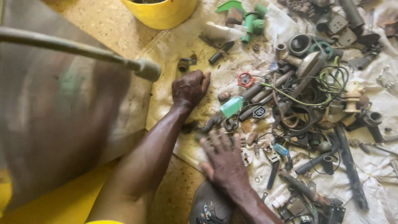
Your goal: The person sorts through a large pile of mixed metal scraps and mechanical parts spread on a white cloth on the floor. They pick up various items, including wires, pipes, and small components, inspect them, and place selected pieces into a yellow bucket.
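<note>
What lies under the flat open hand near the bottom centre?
The right hand rests flat on the dirty white sheet among small metal parts. Whatever sits directly beneath the palm is covered.

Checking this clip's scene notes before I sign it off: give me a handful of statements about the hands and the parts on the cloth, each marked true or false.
1. The left hand is curled into a loose fist on the cloth. True.
2. The right hand grips a screwdriver. False: it lies flat, fingers spread, over small parts.
3. A yellow bucket stands at the top edge of the view. True.
4. A red ring-shaped part lies to the right of the left hand. True.
5. The cloth holds only neatly sorted bolts. False: pipes, wires, fittings and other scrap lie jumbled across it.
</note>
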